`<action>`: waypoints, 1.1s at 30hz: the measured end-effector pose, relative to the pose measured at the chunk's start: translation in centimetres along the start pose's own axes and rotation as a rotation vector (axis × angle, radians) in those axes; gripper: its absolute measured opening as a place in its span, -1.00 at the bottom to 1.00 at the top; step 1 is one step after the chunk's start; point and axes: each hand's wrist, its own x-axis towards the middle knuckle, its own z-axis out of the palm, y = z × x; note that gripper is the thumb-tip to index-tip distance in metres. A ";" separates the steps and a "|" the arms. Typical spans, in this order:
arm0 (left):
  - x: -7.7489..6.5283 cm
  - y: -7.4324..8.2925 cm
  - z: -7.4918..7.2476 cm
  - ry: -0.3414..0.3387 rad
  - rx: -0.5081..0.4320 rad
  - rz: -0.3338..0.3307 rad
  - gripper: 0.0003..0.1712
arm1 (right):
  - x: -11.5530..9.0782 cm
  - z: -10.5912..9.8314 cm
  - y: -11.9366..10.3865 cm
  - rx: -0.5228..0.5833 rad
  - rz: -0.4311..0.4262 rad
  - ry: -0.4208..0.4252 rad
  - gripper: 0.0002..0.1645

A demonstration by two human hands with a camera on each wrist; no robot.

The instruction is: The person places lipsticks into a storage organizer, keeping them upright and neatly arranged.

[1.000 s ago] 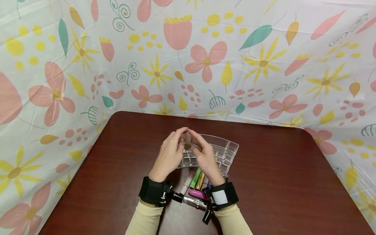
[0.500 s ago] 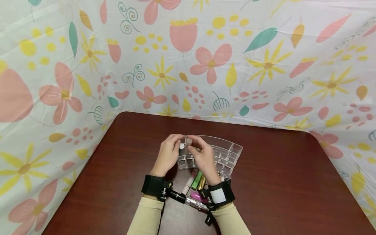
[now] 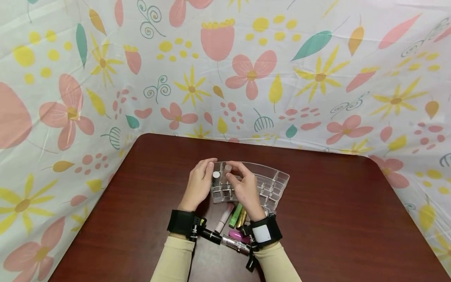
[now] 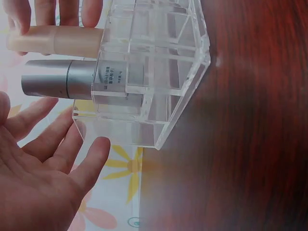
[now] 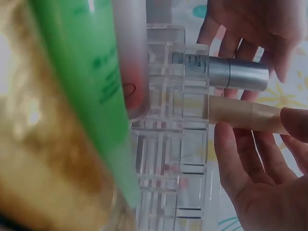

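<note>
My right hand (image 3: 245, 190) pinches the top end of a beige cosmetic tube (image 4: 53, 41), whose lower end sits in a back compartment of a clear plastic organizer (image 3: 262, 169). In the neighbouring compartment to the left stands a silver tube (image 5: 245, 74) with a plain cap, upright in the head view. Close by the organizer's left end, my left hand (image 3: 198, 186) has its thumb and fingers spread, and nothing is between them. The right wrist view shows the right thumb (image 5: 294, 120) over the beige tube's end, with fingers along its side.
In front of the organizer lie a pale pink tube (image 3: 224, 219), a green tube (image 3: 235, 216), a gold tube (image 3: 242, 218), a magenta item (image 3: 237, 235) and a black and silver tube (image 3: 234, 244). Floral cloth (image 3: 310, 117) hangs behind the brown table (image 3: 345, 219).
Both hands were together at the beige tube; it has come down into the organizer in my right hand. My left hand has moved left, off it, and the silver tube shows.
</note>
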 end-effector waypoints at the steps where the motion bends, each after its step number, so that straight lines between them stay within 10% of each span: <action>1: 0.0 0.1 0.0 -0.005 -0.001 -0.003 -0.51 | 0.0 0.1 0.0 -0.001 0.007 0.001 -0.60; 12: 0.0 0.2 0.2 -0.008 0.014 -0.002 -0.55 | -0.6 -0.2 -3.3 -0.039 0.063 -0.059 -0.66; 25: -0.1 -0.1 -0.2 -0.022 -0.008 -0.023 -0.52 | 0.1 0.1 0.6 0.000 0.087 -0.062 -0.69; 33: 0.0 0.0 -0.3 -0.019 -0.009 -0.021 -0.52 | 0.2 0.2 0.7 -0.193 0.034 -0.041 -0.71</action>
